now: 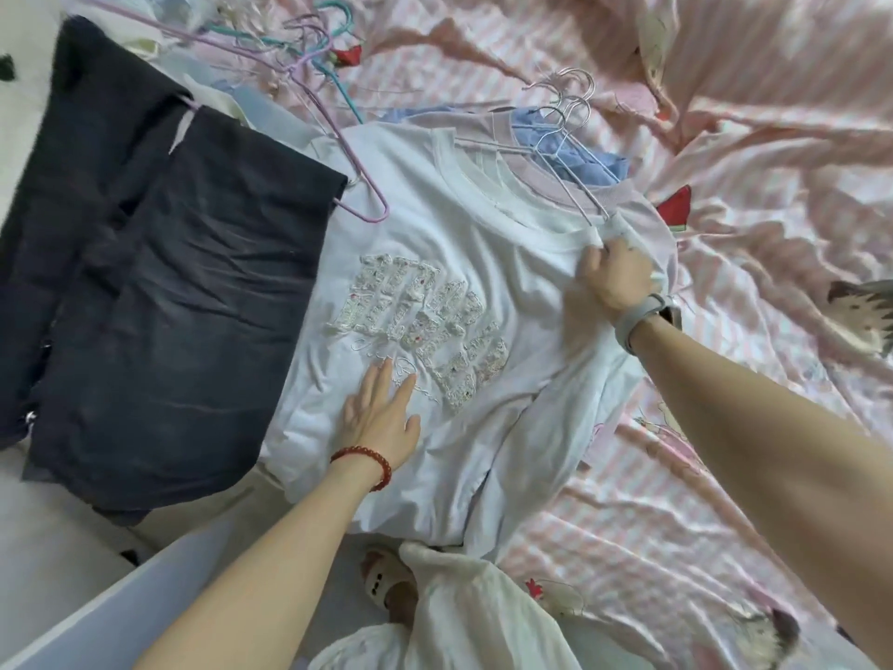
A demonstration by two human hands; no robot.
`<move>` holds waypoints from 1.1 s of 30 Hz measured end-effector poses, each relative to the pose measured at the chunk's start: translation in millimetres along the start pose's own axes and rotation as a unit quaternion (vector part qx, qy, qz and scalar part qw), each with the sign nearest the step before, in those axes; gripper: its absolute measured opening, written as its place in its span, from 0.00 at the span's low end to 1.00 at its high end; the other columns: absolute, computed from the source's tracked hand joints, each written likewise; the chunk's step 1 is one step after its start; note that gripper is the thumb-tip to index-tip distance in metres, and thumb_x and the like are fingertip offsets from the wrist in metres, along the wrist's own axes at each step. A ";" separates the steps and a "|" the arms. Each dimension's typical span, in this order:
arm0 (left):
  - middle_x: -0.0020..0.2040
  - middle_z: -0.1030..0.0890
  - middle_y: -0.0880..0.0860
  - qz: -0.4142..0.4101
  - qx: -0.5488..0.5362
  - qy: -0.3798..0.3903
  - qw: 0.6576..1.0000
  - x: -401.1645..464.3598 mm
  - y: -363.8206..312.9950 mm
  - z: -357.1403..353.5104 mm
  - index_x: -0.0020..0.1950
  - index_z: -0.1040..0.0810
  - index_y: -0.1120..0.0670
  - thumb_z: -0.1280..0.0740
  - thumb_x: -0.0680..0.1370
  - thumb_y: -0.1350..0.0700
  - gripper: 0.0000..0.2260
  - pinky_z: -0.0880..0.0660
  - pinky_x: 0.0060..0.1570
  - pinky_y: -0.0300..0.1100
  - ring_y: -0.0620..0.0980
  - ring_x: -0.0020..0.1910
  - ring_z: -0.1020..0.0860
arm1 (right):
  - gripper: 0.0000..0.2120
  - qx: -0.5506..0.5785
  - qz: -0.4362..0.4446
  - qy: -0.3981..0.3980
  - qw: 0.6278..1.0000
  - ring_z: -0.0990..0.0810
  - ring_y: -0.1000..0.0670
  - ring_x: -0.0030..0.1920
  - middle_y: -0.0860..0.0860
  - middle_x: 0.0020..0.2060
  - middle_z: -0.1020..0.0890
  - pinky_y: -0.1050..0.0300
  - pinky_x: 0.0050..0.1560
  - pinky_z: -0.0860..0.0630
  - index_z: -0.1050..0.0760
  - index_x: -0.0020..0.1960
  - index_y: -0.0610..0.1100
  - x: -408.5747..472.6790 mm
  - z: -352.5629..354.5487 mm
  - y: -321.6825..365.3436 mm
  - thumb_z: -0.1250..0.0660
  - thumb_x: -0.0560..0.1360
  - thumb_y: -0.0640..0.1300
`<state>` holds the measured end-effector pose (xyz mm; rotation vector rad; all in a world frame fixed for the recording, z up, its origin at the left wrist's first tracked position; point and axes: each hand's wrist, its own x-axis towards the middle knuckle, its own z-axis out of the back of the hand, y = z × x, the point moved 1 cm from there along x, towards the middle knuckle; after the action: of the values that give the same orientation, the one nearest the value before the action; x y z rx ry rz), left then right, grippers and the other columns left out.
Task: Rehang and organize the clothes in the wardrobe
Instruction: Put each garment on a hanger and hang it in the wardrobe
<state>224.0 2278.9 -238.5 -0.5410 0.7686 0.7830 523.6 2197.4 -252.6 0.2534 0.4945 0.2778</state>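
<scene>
Now | left hand (381, 418) flat on white T-shirt (464, 244) | right hand (616, 278) pinches collar

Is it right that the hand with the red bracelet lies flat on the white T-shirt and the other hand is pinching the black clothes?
Not quite. The head view shows the right hand pinching the white T-shirt near its collar, not the black clothes, which lie untouched beside it. The rest holds: the left hand, with the red bracelet, lies flat on the shirt.
</scene>
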 end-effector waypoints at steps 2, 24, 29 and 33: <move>0.77 0.55 0.51 -0.001 -0.011 -0.013 1.000 0.4 -0.8 4.8 0.75 0.46 0.49 0.45 0.80 0.51 0.24 0.50 0.72 0.52 0.49 0.75 0.58 | 0.23 0.015 0.009 -0.031 0.999 0.26 0.36 0.55 0.35 0.52 0.23 0.44 0.54 0.31 0.29 0.52 0.36 -9.6 -1.9 -2.4 0.50 0.74 0.53; 0.71 0.38 0.55 -0.111 0.150 -0.011 0.982 53.0 -81.9 94.7 0.76 0.50 0.49 0.49 0.81 0.49 0.24 0.56 0.70 0.60 0.54 0.71 0.40 | 0.24 0.112 0.008 -0.167 0.980 0.24 0.42 0.26 0.43 0.24 0.23 0.59 0.30 0.37 0.24 0.37 0.39 -178.0 9.2 -150.7 0.46 0.70 0.59; 0.76 0.57 0.57 -0.113 0.115 -0.154 0.975 41.0 -66.1 86.9 0.76 0.54 0.48 0.45 0.80 0.50 0.27 0.59 0.71 0.54 0.55 0.75 0.60 | 0.22 0.065 0.087 -0.192 0.975 0.26 0.43 0.21 0.45 0.19 0.27 0.59 0.26 0.36 0.29 0.30 0.41 -163.3 23.0 -136.9 0.43 0.71 0.58; 0.70 0.33 0.56 -0.130 0.156 -0.062 0.977 52.3 -73.1 109.8 0.67 0.34 0.51 0.51 0.82 0.51 0.16 0.54 0.70 0.58 0.54 0.72 0.42 | 0.21 0.024 0.128 -0.200 0.971 0.26 0.42 0.23 0.45 0.22 0.27 0.58 0.24 0.36 0.31 0.30 0.42 -155.6 29.1 -133.7 0.43 0.73 0.57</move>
<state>350.3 2331.7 -201.2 -0.2975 0.6729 0.4384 433.4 2017.9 -201.7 0.4107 0.0673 0.4556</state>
